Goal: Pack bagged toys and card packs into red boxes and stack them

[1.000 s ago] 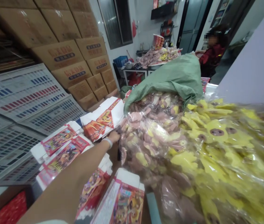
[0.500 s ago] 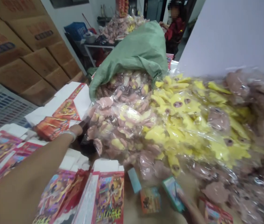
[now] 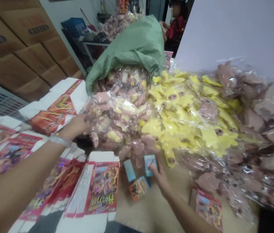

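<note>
A big heap of plastic-wrapped pink and yellow soft toys (image 3: 175, 116) spills from a green sack (image 3: 132, 48) across the table. My left hand (image 3: 77, 126) reaches into the left edge of the heap, its fingers hidden among the bags. My right hand (image 3: 159, 176) rests on the brown tabletop with its fingers closed on a small teal card box (image 3: 150, 160). Two more small boxes lie just left of it, a light blue one (image 3: 129, 170) and an orange one (image 3: 139, 187).
Flat printed red cartons (image 3: 100, 191) lie fanned out at the lower left, more (image 3: 59, 103) behind my left hand. Brown shipping boxes (image 3: 17, 48) are stacked at the left. Another person in red (image 3: 175, 27) is behind the sack. A white panel (image 3: 236, 35) stands at the right.
The view tilted downward. My left hand moved from the cartons into the toy heap. My right hand came up into view holding the teal box, moving it toward the heap.
</note>
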{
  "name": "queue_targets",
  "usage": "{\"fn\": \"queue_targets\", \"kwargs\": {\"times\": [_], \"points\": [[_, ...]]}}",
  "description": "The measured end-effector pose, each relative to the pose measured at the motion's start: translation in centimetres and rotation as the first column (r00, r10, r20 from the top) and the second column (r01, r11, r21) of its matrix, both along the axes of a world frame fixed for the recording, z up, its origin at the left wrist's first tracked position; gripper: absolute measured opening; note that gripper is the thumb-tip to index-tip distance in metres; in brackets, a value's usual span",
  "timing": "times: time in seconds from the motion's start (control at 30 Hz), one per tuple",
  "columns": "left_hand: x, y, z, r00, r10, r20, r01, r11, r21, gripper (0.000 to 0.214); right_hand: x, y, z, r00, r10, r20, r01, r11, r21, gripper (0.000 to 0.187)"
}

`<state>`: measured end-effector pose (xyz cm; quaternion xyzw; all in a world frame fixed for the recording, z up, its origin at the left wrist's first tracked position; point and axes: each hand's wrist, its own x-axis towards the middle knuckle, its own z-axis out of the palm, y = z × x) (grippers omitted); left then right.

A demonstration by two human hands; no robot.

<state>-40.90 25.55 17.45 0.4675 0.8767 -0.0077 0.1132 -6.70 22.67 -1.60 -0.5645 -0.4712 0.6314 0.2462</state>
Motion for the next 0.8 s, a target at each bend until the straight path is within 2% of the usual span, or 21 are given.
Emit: {"fn": "queue_targets", "kwargs": {"times": [0.07,0.1,0.13,0.17,0.2,0.23,0.3,0.37,0.4,0.43,0.5,0.57,0.63,0.7,0.8], "points": [[6.0,-4.1,0.5,0.995,-0.085,0.046,0.08,0.992,0.102,0.04,-0.4,1.0,-0.4,0.999,0.035,0.002,-0.035,0.999,0.014,0.078],[9.6,-6.7,0.1,0.981,-0.165,0.104,0.149,0.978,0.144,0.041,0.0,1.1,-0.7,0.999,0.053,0.008,-0.053,0.998,0.025,0.077],[13.3,-9.4,-0.9,0.927,-0.285,0.241,0.233,0.946,0.225,0.041,0.7,1.2,-1.0,0.997,0.069,0.018,-0.07,0.997,0.039,0.077],[16.9,-12.1,-2.4,0.846,-0.39,0.363,0.315,0.915,0.251,0.039,1.7,1.1,-1.4,0.996,0.083,0.03,-0.084,0.995,0.059,0.076],[20.0,-14.5,-4.3,0.783,-0.447,0.433,0.368,0.893,0.258,0.04,2.9,1.0,-1.7,0.995,0.093,0.044,-0.096,0.992,0.083,0.075],[22.5,-16.5,-6.3,0.776,-0.467,0.425,0.377,0.883,0.281,0.039,4.1,0.9,-2.0,0.993,0.1,0.06,-0.107,0.988,0.109,0.074],[25.4,-19.4,-10.2,0.865,-0.424,0.27,0.328,0.883,0.336,0.04,6.5,0.7,-2.2,0.988,0.113,0.101,-0.129,0.977,0.17,0.073],[25.8,-20.9,-12.7,0.945,-0.32,0.073,0.269,0.883,0.384,0.039,8.1,0.2,-1.7,0.957,0.091,0.276,-0.179,0.934,0.31,0.069],[25.5,-21.4,-13.3,0.96,-0.28,-0.011,0.262,0.883,0.389,0.039,8.5,-0.3,-1.3,0.918,0.04,0.394,-0.214,0.887,0.41,0.066],[25.1,-21.9,-13.6,0.963,-0.256,-0.082,0.268,0.889,0.372,0.041,8.6,-1.1,-0.8,0.865,-0.031,0.5,-0.266,0.817,0.511,0.064],[24.2,-22.7,-13.8,0.945,-0.251,-0.208,0.305,0.906,0.294,0.048,8.3,-3.4,-0.1,0.777,-0.149,0.612,-0.398,0.637,0.661,0.058],[23.1,-23.3,-13.8,0.91,-0.272,-0.312,0.341,0.921,0.19,0.053,7.3,-6.1,0.0,0.755,-0.124,0.644,-0.527,0.47,0.708,0.054],[21.9,-23.9,-14.1,0.874,-0.286,-0.393,0.354,0.929,0.11,0.046,6.0,-8.4,-0.6,0.711,-0.062,0.701,-0.641,0.354,0.681,0.056],[20.4,-24.4,-14.3,0.846,-0.298,-0.443,0.366,0.928,0.075,0.044,4.7,-9.7,-1.3,0.644,-0.046,0.764,-0.719,0.306,0.625,0.063],[19.1,-25.0,-14.3,0.843,-0.307,-0.442,0.395,0.911,0.12,0.05,3.0,-9.1,-0.9,0.574,-0.086,0.814,-0.768,0.287,0.572,0.062]]}}
